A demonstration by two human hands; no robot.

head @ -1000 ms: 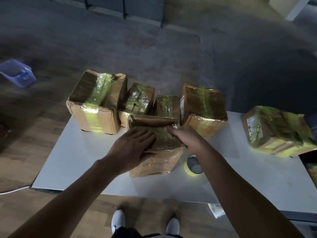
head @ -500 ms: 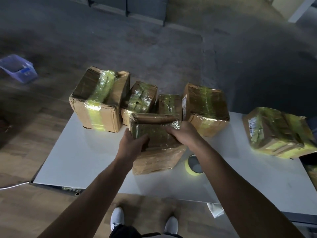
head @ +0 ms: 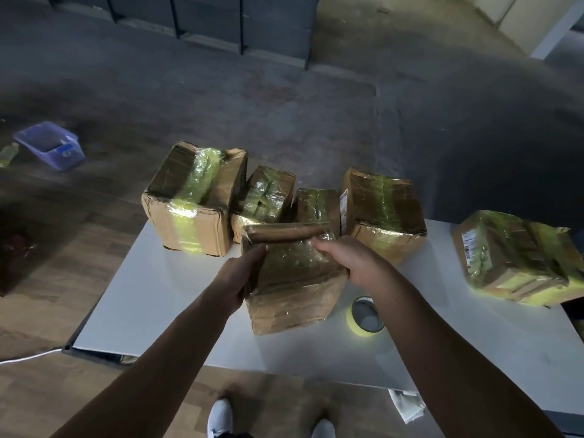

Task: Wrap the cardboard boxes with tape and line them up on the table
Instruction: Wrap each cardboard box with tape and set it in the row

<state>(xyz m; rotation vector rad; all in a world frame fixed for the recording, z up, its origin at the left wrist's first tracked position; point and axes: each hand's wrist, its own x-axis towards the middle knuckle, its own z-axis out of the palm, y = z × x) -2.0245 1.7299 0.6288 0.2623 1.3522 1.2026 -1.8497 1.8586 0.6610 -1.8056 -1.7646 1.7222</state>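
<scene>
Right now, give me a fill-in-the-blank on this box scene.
Behind the box gripped by the left hand and right hand, ____ taped boxes stand in a row.
The tape roll lies on the table near the ____ forearm.
The blue bin sits on the ____.
Missing: four; right; floor.

Dim, shadowy floor point(head: 284, 105), pale sheen on the table point(head: 151, 295), soft blur, wide-angle bending at edges.

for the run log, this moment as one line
left hand grips front box | right hand grips same box | tape roll on table
</scene>
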